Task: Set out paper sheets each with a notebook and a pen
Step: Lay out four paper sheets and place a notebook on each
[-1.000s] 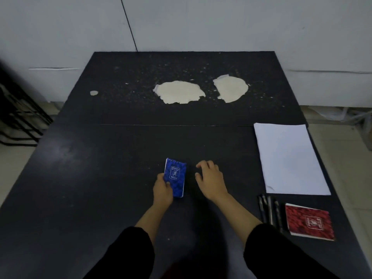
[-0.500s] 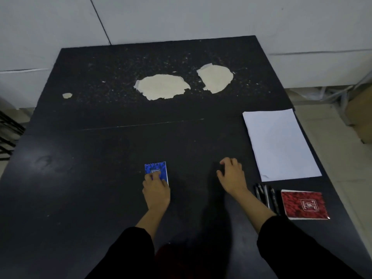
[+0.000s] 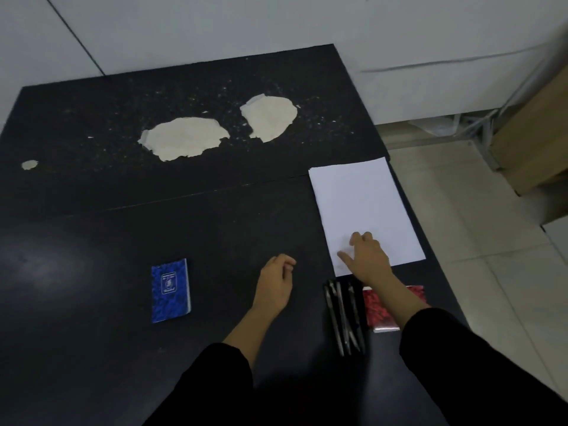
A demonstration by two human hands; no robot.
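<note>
Pale wall (image 3: 215, 32) behind, tiled floor (image 3: 479, 241) to the right with a brown cardboard box (image 3: 534, 133) against the wall; black worktop (image 3: 92, 229) filling most of the view, surface layer peeled away in two large pale patches (image 3: 184, 141) near the far edge, plus one small chip at far left; faint seam running across the middle. White paper sheets (image 3: 359, 198) lying flat at the right edge of the worktop, long side running away from the viewer. Right hand (image 3: 367, 256) resting on the near left corner of the paper, fingers spread and fairly straight, pressing down, nothing clasped; black sleeve (image 3: 461, 364) on the forearm. Left hand (image 3: 276, 281) on bare worktop between blue notebook and pens, fingers loosely curled, holding nothing. Blue notebook (image 3: 170, 290) lying flat and alone on the near left-centre of the worktop, spiral edge away from the viewer, well apart from the paper. Dark pens (image 3: 344, 318) bunched side by side just below the paper's near edge, lying roughly parallel; exact count hard to tell. Red notebook (image 3: 376, 305) just right of the pens, partly hidden under the right forearm.
</note>
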